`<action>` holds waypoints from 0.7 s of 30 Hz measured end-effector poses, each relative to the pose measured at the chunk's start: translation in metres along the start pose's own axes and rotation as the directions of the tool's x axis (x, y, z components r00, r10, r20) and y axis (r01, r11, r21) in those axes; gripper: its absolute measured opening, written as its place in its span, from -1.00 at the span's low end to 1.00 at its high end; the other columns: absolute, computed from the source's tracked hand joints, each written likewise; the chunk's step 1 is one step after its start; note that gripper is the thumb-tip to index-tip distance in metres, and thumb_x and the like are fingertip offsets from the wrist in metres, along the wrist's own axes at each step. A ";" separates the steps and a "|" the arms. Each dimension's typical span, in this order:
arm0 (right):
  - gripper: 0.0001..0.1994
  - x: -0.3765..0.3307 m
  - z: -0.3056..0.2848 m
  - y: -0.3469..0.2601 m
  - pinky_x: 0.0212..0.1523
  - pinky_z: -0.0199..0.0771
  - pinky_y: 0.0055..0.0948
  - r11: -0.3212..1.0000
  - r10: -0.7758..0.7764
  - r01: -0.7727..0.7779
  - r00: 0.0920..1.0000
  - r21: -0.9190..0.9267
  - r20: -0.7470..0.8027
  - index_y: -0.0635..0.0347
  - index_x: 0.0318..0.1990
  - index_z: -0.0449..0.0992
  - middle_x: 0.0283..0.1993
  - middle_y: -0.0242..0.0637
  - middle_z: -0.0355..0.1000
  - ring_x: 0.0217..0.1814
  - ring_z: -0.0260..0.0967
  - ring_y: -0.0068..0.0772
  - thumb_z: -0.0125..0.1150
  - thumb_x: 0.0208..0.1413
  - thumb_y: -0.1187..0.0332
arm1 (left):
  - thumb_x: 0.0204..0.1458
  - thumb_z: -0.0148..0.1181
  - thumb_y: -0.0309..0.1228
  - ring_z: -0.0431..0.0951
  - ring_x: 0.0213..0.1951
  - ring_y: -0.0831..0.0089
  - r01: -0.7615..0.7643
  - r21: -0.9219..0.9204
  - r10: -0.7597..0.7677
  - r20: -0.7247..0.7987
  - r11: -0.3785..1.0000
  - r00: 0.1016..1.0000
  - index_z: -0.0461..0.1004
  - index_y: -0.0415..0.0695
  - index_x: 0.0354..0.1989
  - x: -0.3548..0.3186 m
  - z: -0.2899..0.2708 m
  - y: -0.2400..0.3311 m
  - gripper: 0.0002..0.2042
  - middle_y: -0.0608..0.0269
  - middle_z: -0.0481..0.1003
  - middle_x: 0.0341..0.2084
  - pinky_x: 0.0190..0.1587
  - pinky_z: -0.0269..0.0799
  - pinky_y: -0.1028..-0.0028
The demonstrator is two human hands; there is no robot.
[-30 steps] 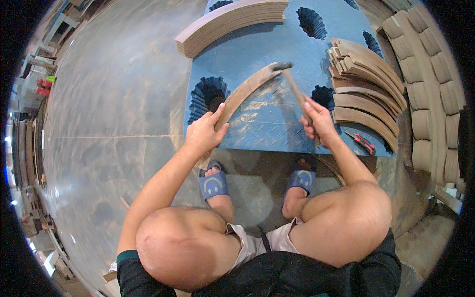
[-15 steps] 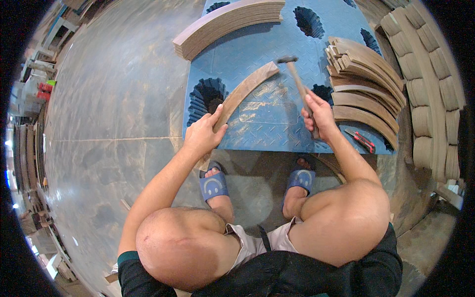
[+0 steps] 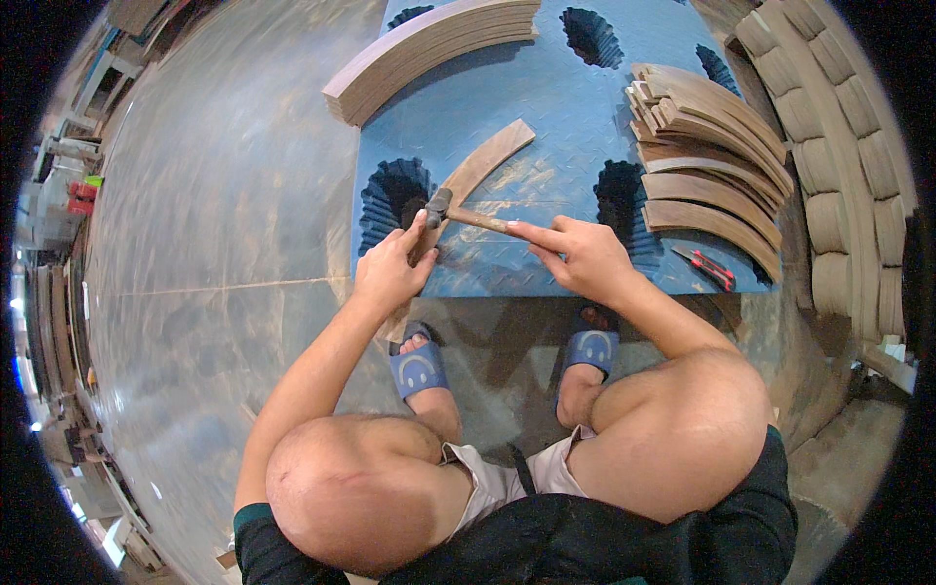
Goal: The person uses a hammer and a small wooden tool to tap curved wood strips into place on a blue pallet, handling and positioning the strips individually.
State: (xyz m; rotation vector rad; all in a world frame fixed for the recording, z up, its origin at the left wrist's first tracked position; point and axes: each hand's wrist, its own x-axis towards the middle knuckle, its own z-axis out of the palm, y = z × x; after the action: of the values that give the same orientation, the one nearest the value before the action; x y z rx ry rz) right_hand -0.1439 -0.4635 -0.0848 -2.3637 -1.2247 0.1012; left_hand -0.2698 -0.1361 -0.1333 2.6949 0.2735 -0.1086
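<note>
My left hand grips a curved wooden strip near its lower part, thumb on one side and fingers on the other. The strip's far end rests over the blue platform, and its near end shows below my wrist. In my right hand is a hammer, index finger stretched along the wooden handle; the rest of the handle is hidden by the hand. The dark hammer head is at the strip, right beside my left fingertips.
A neat stack of curved wooden strips lies at the far left of the platform, a looser pile at its right. Near that pile is a red utility knife. Ribbed holes open in the platform. Stacked bundles line the right side.
My right hand has swung the hammer left and down, so its head went from beyond the strip's far end to beside my left hand. My left hand keeps its hold.
</note>
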 end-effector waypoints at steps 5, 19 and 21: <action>-0.51 -0.003 0.000 0.013 -0.33 0.65 -0.03 0.962 -0.069 0.071 0.997 -0.263 0.015 -0.50 0.45 0.62 -0.30 -0.23 0.49 -0.31 0.60 -0.03 0.30 0.43 0.26 | 0.34 0.35 -0.02 0.75 -0.10 -0.06 -0.065 0.010 0.065 -0.042 0.998 0.997 0.38 0.18 0.67 0.001 0.005 -0.006 -0.28 0.08 0.65 -0.15 -0.05 0.69 0.01; -0.46 0.006 -0.012 0.095 -0.63 0.41 -0.49 0.149 0.603 -0.515 0.724 0.844 0.336 -0.28 0.67 0.41 -0.40 -0.36 0.56 -0.59 0.43 -0.57 0.21 0.63 0.05 | 0.35 0.37 -0.02 0.74 -0.07 -0.12 -0.008 0.053 0.006 0.022 0.999 1.000 0.33 0.22 0.70 -0.003 -0.005 0.001 -0.26 -0.01 0.66 -0.14 0.00 0.67 0.00; -0.47 0.006 -0.002 0.090 -0.62 0.40 -0.48 0.087 0.634 -0.513 0.690 0.854 0.350 -0.25 0.66 0.43 -0.40 -0.40 0.54 -0.59 0.40 -0.59 0.20 0.64 0.04 | 0.36 0.36 -0.01 0.74 -0.07 -0.12 -0.013 0.051 0.012 0.021 0.999 1.000 0.33 0.21 0.70 0.000 -0.004 0.000 -0.26 -0.02 0.67 -0.14 0.00 0.67 0.00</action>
State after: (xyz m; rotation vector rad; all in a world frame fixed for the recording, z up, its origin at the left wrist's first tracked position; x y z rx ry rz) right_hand -0.0719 -0.5038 -0.1220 -1.5374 0.0929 0.7211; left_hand -0.2696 -0.1344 -0.1298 2.7439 0.2513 -0.1412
